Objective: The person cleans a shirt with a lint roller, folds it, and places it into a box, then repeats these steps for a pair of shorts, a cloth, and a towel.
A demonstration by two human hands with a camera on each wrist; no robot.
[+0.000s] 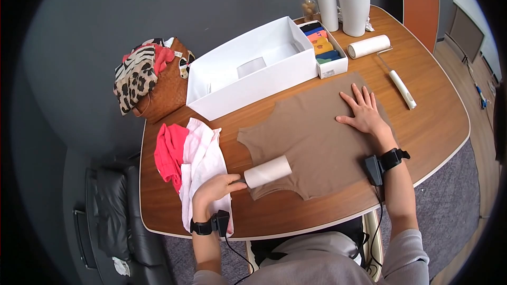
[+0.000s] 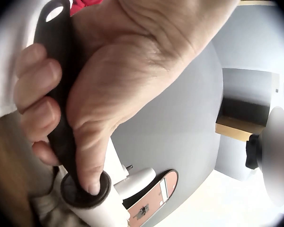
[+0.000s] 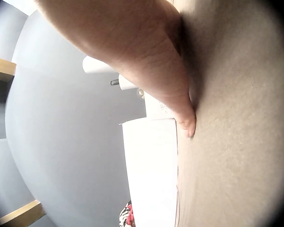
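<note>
A brown sleeveless top [image 1: 317, 132] lies spread flat on the wooden table. The left hand [image 1: 215, 189] grips the black handle [image 2: 61, 90] of a lint roller, thumb laid along it near the roll's end. The white roll [image 1: 268, 171] is over the top's shoulder and armhole area at the left; whether it touches the cloth cannot be told. With fingers spread, the right hand [image 1: 364, 113] rests on the top near its far right edge. In the right wrist view the right thumb [image 3: 185, 120] lies against the brown cloth [image 3: 236, 132].
Pink and white clothes [image 1: 203, 158] lie at the left. Behind stand a large white box [image 1: 253, 87], a small box [image 1: 334, 67] of folded items and a brown bag [image 1: 166, 92]. A white roll [image 1: 368, 46] and a white-handled roller [image 1: 402, 89] lie at the right.
</note>
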